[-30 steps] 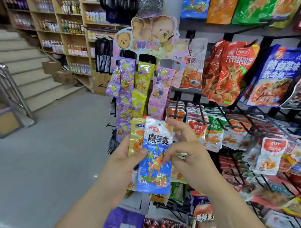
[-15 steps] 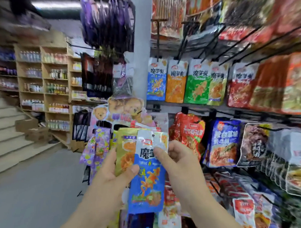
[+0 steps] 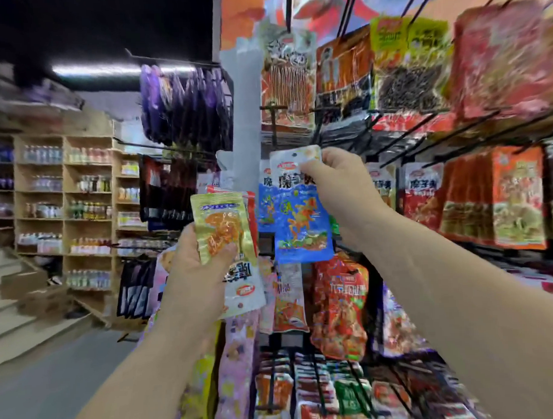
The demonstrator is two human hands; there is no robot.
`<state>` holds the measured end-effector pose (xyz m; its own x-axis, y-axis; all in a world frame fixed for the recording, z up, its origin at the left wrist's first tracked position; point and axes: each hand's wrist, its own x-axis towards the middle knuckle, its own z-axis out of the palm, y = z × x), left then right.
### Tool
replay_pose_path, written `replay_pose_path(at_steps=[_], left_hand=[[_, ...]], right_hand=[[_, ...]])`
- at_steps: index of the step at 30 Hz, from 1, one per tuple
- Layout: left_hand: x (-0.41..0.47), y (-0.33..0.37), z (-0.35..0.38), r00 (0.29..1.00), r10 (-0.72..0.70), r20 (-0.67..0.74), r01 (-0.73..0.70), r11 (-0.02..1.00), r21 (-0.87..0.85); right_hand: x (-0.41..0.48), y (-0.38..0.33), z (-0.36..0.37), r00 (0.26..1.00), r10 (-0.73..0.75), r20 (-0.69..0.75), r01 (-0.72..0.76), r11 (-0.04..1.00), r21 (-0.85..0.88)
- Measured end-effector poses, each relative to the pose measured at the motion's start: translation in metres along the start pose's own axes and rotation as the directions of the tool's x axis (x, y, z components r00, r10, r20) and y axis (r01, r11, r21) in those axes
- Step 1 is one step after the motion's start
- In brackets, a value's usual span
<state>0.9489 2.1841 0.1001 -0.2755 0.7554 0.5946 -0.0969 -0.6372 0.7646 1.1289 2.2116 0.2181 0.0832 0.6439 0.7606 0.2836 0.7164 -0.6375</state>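
Restocking a snack rack, mid-step. The right hand [image 3: 340, 182] is raised at about one o'clock of the scene's centre. Its thumb and fingers pinch the white top edge of one blue packet [image 3: 301, 227], which hangs upright below the grip and clear of any hook. Directly behind it, at its ten o'clock, a matching blue packet [image 3: 264, 206] already hangs on the rack, so this is probably the intended row. The black peg hooks [image 3: 401, 136] lie at two o'clock. The left hand [image 3: 193, 275], at seven o'clock of the blue packet, clasps a small stack. A gold packet [image 3: 222, 227] is in front and a white packet [image 3: 243, 289] is turned upside down beneath it (a red edge behind the gold one may be a third; blur forbids certainty). Count: two hands, one packet in the right, at least two in the left. Judged progress: the blue packet is sorted out and lifted but not yet hung, and the left-hand stack awaits placing. Wooden shelves [image 3: 90, 197] of bottles stand at nine o'clock.
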Motion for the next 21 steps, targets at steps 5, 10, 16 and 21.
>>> replay_pose_path(at_steps=[5, 10, 16, 21], left_hand=[[0.003, 0.008, -0.002, 1.0, -0.01, 0.016, 0.01, 0.999, -0.041], [0.0, 0.014, -0.011, 0.999, -0.001, 0.032, 0.005, 0.994, -0.11], [-0.001, 0.015, -0.014, 0.998, 0.012, 0.054, -0.005, 0.992, -0.126], [-0.001, 0.013, -0.013, 0.998, 0.01, 0.066, 0.0, 0.989, -0.146]], right_hand=[[0.038, -0.008, 0.031, 0.996, -0.051, -0.069, 0.052, 0.999, 0.009], [0.051, -0.008, 0.047, 0.989, -0.051, -0.136, 0.052, 0.999, 0.005], [0.058, -0.005, 0.049, 0.984, 0.01, -0.178, -0.009, 1.0, 0.007], [0.063, 0.0, 0.05, 0.977, 0.068, -0.202, -0.083, 0.994, -0.066]])
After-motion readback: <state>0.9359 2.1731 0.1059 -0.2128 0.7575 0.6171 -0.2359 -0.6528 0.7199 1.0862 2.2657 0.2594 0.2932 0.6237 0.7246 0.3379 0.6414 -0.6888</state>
